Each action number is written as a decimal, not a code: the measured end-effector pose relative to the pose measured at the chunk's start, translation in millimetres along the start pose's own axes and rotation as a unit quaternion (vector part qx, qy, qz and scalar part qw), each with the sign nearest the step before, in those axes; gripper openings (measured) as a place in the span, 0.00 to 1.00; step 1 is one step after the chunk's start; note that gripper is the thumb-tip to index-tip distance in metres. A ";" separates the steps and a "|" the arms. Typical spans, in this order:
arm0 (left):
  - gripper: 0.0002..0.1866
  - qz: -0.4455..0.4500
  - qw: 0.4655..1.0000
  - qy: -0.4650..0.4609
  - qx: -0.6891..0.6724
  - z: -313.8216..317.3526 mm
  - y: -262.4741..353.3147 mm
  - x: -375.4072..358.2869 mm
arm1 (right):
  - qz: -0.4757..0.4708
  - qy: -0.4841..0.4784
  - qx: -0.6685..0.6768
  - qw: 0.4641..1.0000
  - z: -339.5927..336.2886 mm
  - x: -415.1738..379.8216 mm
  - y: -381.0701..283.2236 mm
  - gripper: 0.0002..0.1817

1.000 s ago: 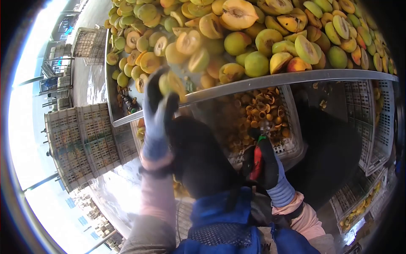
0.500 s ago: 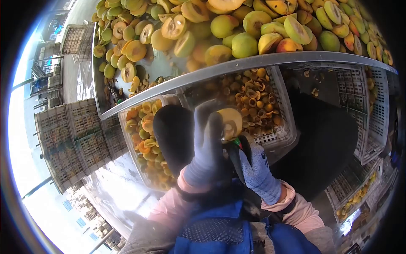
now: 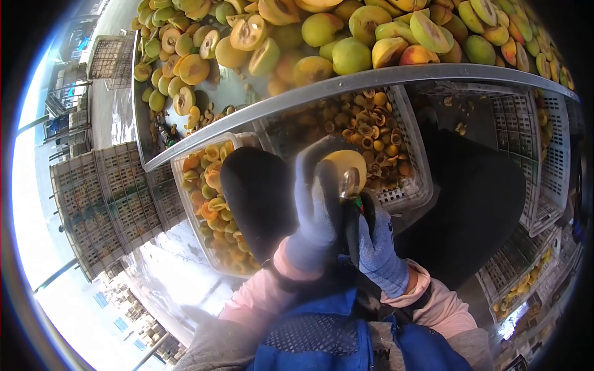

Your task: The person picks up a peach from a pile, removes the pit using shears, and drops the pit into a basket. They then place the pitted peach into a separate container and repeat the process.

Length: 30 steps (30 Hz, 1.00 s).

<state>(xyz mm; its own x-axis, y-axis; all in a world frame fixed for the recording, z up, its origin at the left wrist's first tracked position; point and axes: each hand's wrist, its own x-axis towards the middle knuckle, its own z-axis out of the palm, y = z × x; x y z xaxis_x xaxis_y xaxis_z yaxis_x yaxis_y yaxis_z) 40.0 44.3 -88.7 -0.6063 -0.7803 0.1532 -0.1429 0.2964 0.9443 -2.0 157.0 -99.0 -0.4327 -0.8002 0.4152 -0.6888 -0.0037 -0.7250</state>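
Note:
My left hand (image 3: 315,204), in a grey-blue glove and slightly blurred, grips a yellow peach half (image 3: 346,162) with its cut face up. My right hand (image 3: 375,247), gloved the same way, is closed round the dark handle of a pitting spoon (image 3: 350,179). The spoon's shiny metal end lies against the middle of the cut face, over the pit area. Part of the handle is hidden by my fingers. Both hands meet above my lap, between my knees.
A metal-edged table (image 3: 309,97) heaped with peach halves (image 3: 352,55) stands ahead. Below it, a crate (image 3: 422,167) holds small cupped brown-orange pieces. Another crate (image 3: 197,232) of peach halves is left of my knee. Stacked plastic crates (image 3: 550,161) stand at right, more (image 3: 105,204) at left.
Both hands have shifted slightly to the right with the peach half. The spoon's metal end now shows plainly on the cut face, where the pit hollow showed before.

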 end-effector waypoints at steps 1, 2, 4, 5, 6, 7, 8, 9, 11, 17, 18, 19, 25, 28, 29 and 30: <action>0.16 -0.008 1.000 0.004 -0.013 1.1 1.7 1.0 | -0.008 0.014 -0.016 1.000 3.1 -4.3 2.0 0.27; 0.16 -0.017 0.999 0.008 -0.027 2.2 3.4 2.0 | -0.016 0.029 -0.033 0.999 4.4 -6.8 3.2 0.28; 0.16 -0.041 0.997 0.019 -0.064 3.9 5.2 3.7 | -0.003 0.011 -0.041 0.999 1.6 -6.5 3.0 0.30; 0.17 -0.041 0.997 0.015 -0.066 4.4 5.1 3.5 | 0.005 0.002 -0.044 0.999 0.5 -7.0 2.7 0.32; 0.17 -0.042 0.997 0.012 -0.067 4.3 4.8 3.2 | 0.001 0.003 -0.039 0.999 0.8 -7.7 3.5 0.31; 0.17 -0.042 0.997 0.009 -0.068 4.1 4.1 3.1 | -0.003 0.005 -0.033 0.999 1.8 -8.4 5.5 0.31; 0.18 -0.055 0.995 0.005 -0.084 4.1 0.9 1.7 | -0.007 0.006 -0.027 1.000 2.6 -10.2 6.8 0.31; 0.18 -0.069 0.992 0.003 -0.101 4.4 -4.2 -0.5 | 0.003 -0.011 -0.008 1.000 2.1 -13.2 8.4 0.30; 0.18 -0.075 0.992 -0.007 -0.104 3.4 -7.5 -1.5 | 0.020 -0.044 0.029 0.998 1.5 -18.2 11.5 0.29; 0.16 -0.002 0.982 -0.189 -0.023 -17.8 -8.7 24.3 | 0.056 -0.022 0.031 0.998 6.6 -29.4 16.9 0.21; 0.15 -0.199 0.950 -0.200 -0.131 -23.4 7.1 30.6 | 0.044 -0.034 0.018 0.998 4.4 -27.0 16.7 0.21; 0.15 -0.267 0.929 -0.209 -0.149 -29.6 7.9 37.7 | 0.031 -0.045 0.006 0.998 1.4 -22.1 16.1 0.21; 0.14 -0.117 0.964 -0.237 0.034 -36.8 4.5 36.3 | 0.292 -0.119 0.211 0.925 17.7 -44.1 13.2 0.19; 0.14 -0.069 0.971 -0.227 0.004 -35.7 -10.6 30.8 | 0.503 -0.079 0.505 0.697 8.7 -33.2 8.4 0.16; 0.14 -0.068 0.973 -0.219 -0.011 -35.3 -13.6 28.2 | 0.533 -0.070 0.561 0.630 4.9 -25.1 5.2 0.15; 0.14 -0.065 0.975 -0.210 -0.025 -35.5 -16.0 26.9 | 0.563 -0.056 0.608 0.557 1.2 -16.9 2.1 0.14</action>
<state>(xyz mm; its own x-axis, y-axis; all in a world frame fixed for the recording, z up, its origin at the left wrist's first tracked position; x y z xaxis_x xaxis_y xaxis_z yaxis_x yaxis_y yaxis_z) 53.8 -1.0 -89.4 -0.8543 -0.5116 -0.0916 -0.2082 0.1754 0.9622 4.6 169.8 -108.2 -0.1060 -0.7378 -0.6667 0.9151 0.1899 -0.3556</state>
